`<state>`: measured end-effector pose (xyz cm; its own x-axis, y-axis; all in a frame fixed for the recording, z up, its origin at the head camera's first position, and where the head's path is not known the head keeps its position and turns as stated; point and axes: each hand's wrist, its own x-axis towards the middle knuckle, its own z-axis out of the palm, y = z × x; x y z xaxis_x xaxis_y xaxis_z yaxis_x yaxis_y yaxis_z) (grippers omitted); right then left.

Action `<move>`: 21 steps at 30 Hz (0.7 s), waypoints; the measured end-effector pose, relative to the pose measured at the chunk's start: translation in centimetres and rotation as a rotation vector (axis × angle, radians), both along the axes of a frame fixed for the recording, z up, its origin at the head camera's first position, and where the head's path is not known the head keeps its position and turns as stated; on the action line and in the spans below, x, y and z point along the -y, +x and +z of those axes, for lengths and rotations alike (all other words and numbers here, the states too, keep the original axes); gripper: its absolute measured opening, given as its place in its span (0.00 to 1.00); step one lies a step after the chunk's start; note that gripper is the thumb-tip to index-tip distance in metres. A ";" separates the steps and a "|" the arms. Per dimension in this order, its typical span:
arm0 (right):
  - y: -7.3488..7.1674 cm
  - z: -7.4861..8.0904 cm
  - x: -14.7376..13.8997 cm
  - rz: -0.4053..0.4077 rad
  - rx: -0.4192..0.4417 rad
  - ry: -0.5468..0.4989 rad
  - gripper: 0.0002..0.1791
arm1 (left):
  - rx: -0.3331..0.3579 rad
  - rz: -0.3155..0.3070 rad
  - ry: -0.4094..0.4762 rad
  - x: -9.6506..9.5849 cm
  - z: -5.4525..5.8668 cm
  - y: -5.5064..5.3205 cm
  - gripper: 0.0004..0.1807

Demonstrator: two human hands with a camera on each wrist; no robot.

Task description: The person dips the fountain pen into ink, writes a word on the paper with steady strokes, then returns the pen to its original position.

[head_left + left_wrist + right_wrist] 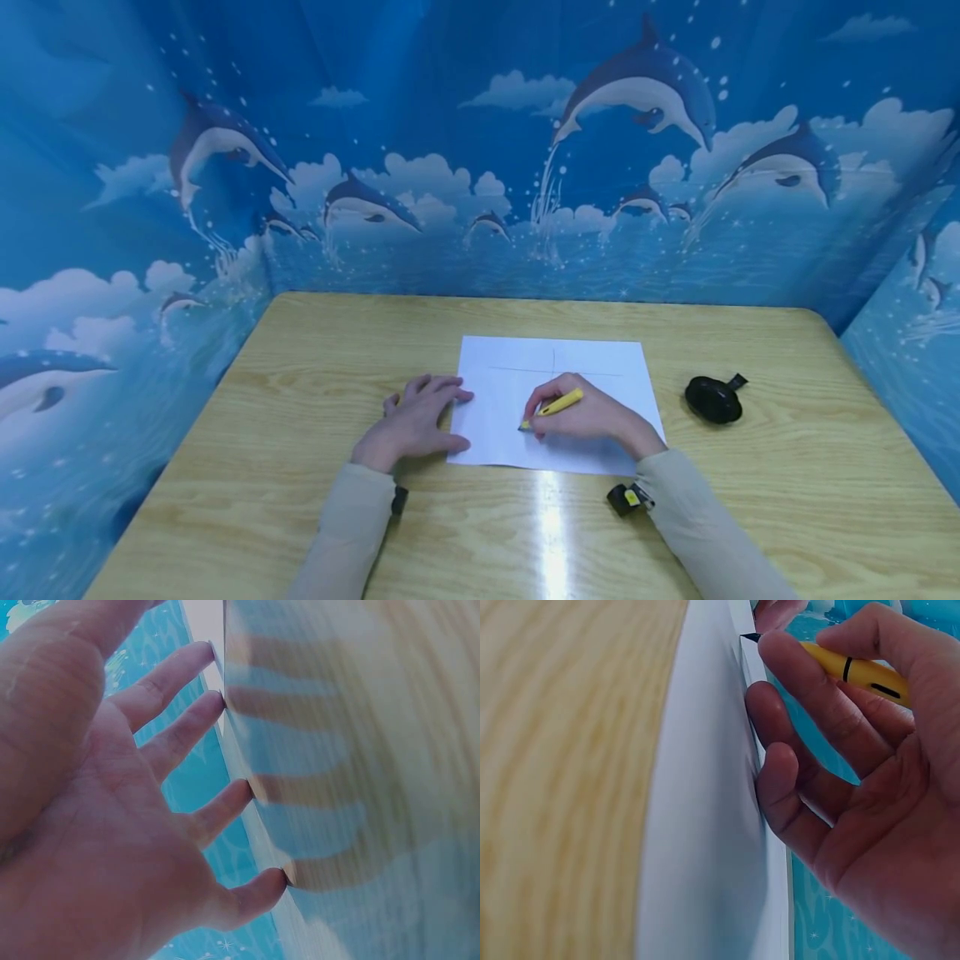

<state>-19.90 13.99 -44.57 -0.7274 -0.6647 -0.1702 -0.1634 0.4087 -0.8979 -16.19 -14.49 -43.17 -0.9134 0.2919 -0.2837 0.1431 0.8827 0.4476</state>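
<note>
A white sheet of paper [558,392] lies on the wooden table [300,392], with thin pencil lines crossing near its far edge. My right hand [588,417] grips a yellow pen [555,407], whose dark tip touches the paper at the sheet's left-middle. In the right wrist view the yellow pen [859,671] is pinched between thumb and fingers, tip on the paper [705,825]. My left hand [416,417] lies flat with straight, spread fingers, pressing on the table at the sheet's left edge. In the left wrist view its fingertips [217,701] touch the table [360,750].
A small black round object [714,398] with a short tab sits on the table right of the paper. Blue dolphin-print walls [480,167] enclose the table on three sides. Wrist-worn devices [626,497] show at both sleeves.
</note>
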 end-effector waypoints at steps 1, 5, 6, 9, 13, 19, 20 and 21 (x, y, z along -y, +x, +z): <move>0.0 0.0 0.0 0.000 0.001 0.001 0.04 | 0.000 -0.001 0.001 0.0 0.0 0.0 0.37; 0.0 -0.1 0.1 -0.004 0.005 0.003 0.03 | 0.000 -0.003 0.002 0.0 0.0 0.0 0.37; 0.0 -0.1 0.1 -0.005 0.005 0.003 0.03 | 0.002 -0.003 0.000 0.0 0.0 0.0 0.37; 0.0 -0.1 0.1 -0.008 0.002 0.009 0.03 | 0.004 -0.004 0.002 0.0 0.1 -0.1 0.37; -0.1 -0.2 0.0 -0.004 -0.005 0.013 0.04 | 0.012 -0.005 0.006 0.0 0.1 -0.1 0.36; -0.1 -0.2 -0.1 0.004 -0.002 0.002 0.07 | 0.013 -0.008 0.008 0.0 0.0 -0.1 0.36; -0.1 -0.1 -0.1 0.007 -0.001 0.000 0.07 | 0.012 -0.007 0.008 0.0 0.0 -0.1 0.36; -0.1 -0.1 -0.2 0.009 -0.004 0.000 0.07 | 0.011 -0.007 0.010 0.0 0.0 -0.1 0.36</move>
<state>-20.01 14.15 -44.69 -0.7222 -0.6711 -0.1674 -0.1703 0.4071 -0.8974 -16.27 -14.52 -43.18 -0.9083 0.3010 -0.2905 0.1443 0.8773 0.4578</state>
